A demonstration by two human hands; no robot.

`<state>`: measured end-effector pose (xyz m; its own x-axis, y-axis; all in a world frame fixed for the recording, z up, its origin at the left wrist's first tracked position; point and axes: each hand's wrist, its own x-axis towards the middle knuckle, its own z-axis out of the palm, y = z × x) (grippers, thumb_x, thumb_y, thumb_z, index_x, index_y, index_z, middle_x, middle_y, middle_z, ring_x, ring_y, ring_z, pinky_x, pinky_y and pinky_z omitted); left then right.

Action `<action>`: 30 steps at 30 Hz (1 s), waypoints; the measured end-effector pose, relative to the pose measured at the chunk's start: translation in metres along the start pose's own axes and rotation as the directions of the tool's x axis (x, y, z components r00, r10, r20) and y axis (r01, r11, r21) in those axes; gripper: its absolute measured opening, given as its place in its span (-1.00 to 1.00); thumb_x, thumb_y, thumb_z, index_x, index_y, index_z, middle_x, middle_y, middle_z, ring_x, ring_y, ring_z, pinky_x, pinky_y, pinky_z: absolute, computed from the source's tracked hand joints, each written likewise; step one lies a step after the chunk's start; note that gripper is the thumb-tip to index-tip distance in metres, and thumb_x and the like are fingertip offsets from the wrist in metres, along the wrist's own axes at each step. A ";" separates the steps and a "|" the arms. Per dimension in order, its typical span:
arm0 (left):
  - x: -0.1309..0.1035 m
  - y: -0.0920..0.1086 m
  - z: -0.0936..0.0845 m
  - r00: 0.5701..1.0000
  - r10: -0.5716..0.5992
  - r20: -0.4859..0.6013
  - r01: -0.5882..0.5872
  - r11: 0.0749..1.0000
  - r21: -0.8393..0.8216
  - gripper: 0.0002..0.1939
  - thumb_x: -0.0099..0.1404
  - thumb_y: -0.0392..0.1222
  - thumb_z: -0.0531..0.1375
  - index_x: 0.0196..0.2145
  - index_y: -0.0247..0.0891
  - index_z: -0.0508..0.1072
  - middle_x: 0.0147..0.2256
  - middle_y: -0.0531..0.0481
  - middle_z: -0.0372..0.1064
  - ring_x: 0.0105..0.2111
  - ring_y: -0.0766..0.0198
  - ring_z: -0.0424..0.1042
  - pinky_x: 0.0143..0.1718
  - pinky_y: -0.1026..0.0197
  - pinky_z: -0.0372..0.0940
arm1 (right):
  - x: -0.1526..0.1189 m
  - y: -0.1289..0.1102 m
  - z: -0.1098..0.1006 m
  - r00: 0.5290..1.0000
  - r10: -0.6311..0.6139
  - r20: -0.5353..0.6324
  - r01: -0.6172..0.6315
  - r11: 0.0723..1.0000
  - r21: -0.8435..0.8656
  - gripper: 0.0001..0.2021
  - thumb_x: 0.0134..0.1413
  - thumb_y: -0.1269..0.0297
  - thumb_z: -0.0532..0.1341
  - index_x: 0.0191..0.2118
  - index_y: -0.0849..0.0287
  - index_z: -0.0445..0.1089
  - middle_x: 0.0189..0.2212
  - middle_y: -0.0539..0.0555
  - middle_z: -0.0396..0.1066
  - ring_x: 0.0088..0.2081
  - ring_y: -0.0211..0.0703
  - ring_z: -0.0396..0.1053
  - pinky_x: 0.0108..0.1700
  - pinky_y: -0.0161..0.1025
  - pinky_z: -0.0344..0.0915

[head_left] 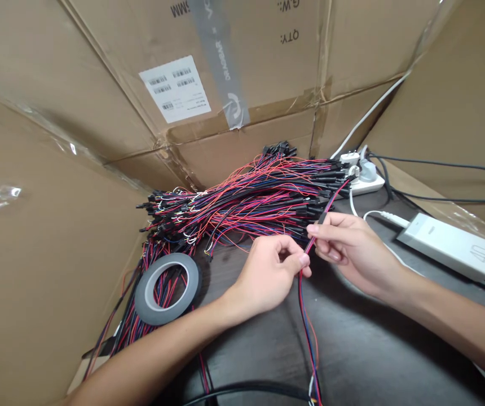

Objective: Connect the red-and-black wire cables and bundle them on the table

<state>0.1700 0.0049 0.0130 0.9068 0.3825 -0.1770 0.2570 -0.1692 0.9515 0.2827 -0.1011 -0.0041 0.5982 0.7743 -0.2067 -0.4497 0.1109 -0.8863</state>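
So there are tall brown cardboard panels (111, 73) behind and on both sides of the hands, and a dark grey tabletop (361, 349) below them. Just beyond the hands sits a big heap of red, black and blue wire harnesses (242, 197). Right of the right hand there's a white rectangular power brick (454, 246).

Left hand (274, 273): fingers curled, thumb and index pinched on the wires. Right hand (348, 248): also pinching with thumb and index, the other fingers loosely bent. The two are close together with a small gap between.

Left of the left hand, a flat dark grey tape roll with a pale core (143, 299) leans on more wires. What they're both holding is a thin red, black and blue wire bundle (310, 245), slanting up past the right hand and hanging below the left, with a short black sleeve (322, 217) by the right fingertips.
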 end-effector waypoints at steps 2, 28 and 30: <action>-0.001 0.001 0.001 1.000 -0.009 0.018 0.009 0.999 -0.043 -0.83 0.17 -0.34 0.19 -0.57 -0.32 0.42 -0.55 -0.01 0.46 -0.50 0.33 0.37 -0.37 0.26 0.25 | -0.001 0.001 0.001 1.000 -0.022 0.005 0.022 1.000 -0.003 -0.55 -0.33 0.14 0.51 -0.69 0.20 0.21 -0.75 -0.06 0.20 -0.69 -0.44 0.01 -0.65 -0.37 -0.16; 0.005 -0.003 -0.002 1.000 -0.024 0.014 0.026 0.991 -0.132 -0.87 0.15 -0.29 0.22 -0.54 -0.34 0.48 -0.52 -0.03 0.46 -0.51 0.32 0.39 -0.37 0.24 0.31 | 0.001 0.001 0.000 0.999 -0.041 0.027 0.041 0.999 0.009 -0.61 -0.33 0.25 0.52 -0.66 0.22 0.26 -0.75 -0.10 0.18 -0.71 -0.47 0.00 -0.64 -0.38 -0.15; 0.005 -0.004 -0.003 1.000 -0.022 -0.004 0.022 0.994 -0.103 -0.87 0.14 -0.32 0.22 -0.55 -0.33 0.47 -0.52 -0.03 0.46 -0.50 0.31 0.39 -0.36 0.24 0.31 | 0.001 0.000 0.001 0.999 -0.042 0.017 0.042 0.999 0.022 -0.60 -0.30 0.22 0.51 -0.65 0.22 0.25 -0.75 -0.11 0.17 -0.71 -0.47 -0.01 -0.65 -0.39 -0.15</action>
<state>0.1723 0.0098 0.0091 0.8998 0.3894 -0.1970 0.2407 -0.0662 0.9683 0.2827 -0.0999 -0.0043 0.6053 0.7793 -0.1621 -0.4389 0.1569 -0.8847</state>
